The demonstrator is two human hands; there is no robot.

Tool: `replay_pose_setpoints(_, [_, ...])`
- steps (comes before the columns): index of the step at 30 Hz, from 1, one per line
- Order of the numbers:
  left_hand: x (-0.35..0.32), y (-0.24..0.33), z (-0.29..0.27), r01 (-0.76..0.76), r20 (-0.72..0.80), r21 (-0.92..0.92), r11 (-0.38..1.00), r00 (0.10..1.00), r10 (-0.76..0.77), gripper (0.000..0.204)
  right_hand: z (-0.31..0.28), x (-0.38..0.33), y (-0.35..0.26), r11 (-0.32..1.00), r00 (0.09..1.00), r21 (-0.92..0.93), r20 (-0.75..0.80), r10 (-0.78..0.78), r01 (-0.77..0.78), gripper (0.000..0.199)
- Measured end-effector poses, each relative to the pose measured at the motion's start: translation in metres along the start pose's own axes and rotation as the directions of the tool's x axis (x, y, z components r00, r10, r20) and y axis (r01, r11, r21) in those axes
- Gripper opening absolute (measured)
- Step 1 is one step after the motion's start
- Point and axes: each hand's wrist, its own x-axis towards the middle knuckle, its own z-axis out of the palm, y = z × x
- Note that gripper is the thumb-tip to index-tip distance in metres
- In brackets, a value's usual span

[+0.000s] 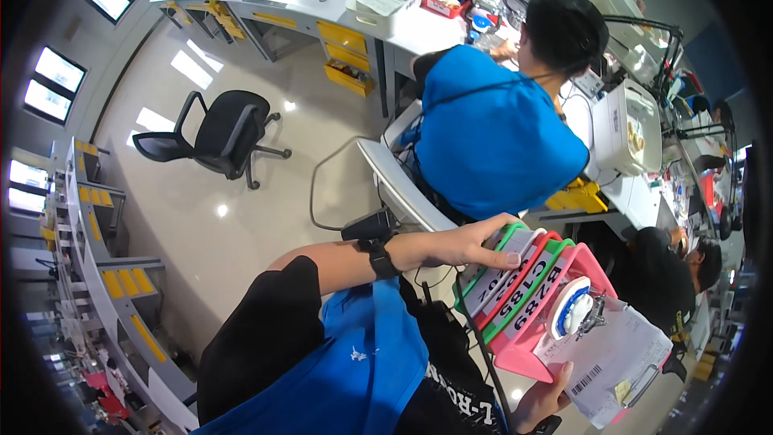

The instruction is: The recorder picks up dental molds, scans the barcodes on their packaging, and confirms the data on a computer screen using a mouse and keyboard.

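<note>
stack: a bundle of shallow plastic trays (527, 294), green, red and pink, held on edge against each other down at about 4 o'clock in the view, off any desk and carried in the air over the floor

top load: a white round part with a metal clip (578, 314) and a clear bag of papers (616, 358) lie on the pink tray at the front, loose as far as I can tell

left hand (471, 243): comes in from 9 o'clock of the stack, fingers (503, 259) curled over the green tray's upper edge, closed on it

right hand (538, 403): under the stack at its 6 o'clock, fingers wrapped up around the pink tray's lower rim, mostly hidden, but it's clearly bearing the weight

handling guess: trays look stiff and light, smooth plastic so kinda slippery against each other; I'd say they could fan out or slide if the squeeze lets up

where to hold: pinch both ends like now, one hand on top, one beneath, and keep it level so the loose bits don't tip off

fragile?: the little clipped part probably is, trays not so much

around: a person in a blue top (495, 137) sits at a desk (403, 28) at 12 o'clock, an empty black office chair (221, 133) at 10 o'clock
</note>
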Motion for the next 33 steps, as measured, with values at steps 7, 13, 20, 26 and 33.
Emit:
replay_pose_setpoints(7, [-0.035, 0.048, -0.085, 0.007, -0.039, 0.047, 0.999, 0.999, -0.005, 0.078, 0.097, -0.004, 0.003, 1.0, 0.989, 0.021, 0.146, 0.005, -0.008, 0.049])
replay_pose_setpoints(13, [-0.073, 0.031, -0.062, -0.243, -0.14, 0.092, 0.966, 0.957, 0.254, 0.067, 0.098, -0.004, -0.006, 0.997, 0.967, 0.074, 0.251, -0.05, 0.033, 0.054])
replay_pose_setpoints(20, [-0.065, 0.005, 0.054, -0.216, -0.266, -0.084, 0.973, 0.946, 0.187, 0.078, 0.022, 0.028, -0.035, 0.991, 0.968, 0.034, 0.216, -0.132, 0.127, 0.056])
replay_pose_setpoints(26, [0.011, -0.028, 0.189, -0.21, -0.096, -0.067, 0.975, 0.974, 0.203, 0.09, -0.101, 0.06, -0.09, 0.95, 0.969, 0.194, -0.037, -0.244, 0.246, 0.059])
replay_pose_setpoints(33, [0.096, -0.108, 0.374, -0.046, 0.139, -0.103, 0.994, 0.988, 0.06, 0.077, -0.311, 0.072, -0.12, 0.924, 0.916, 0.181, -0.29, -0.276, 0.336, 0.06])
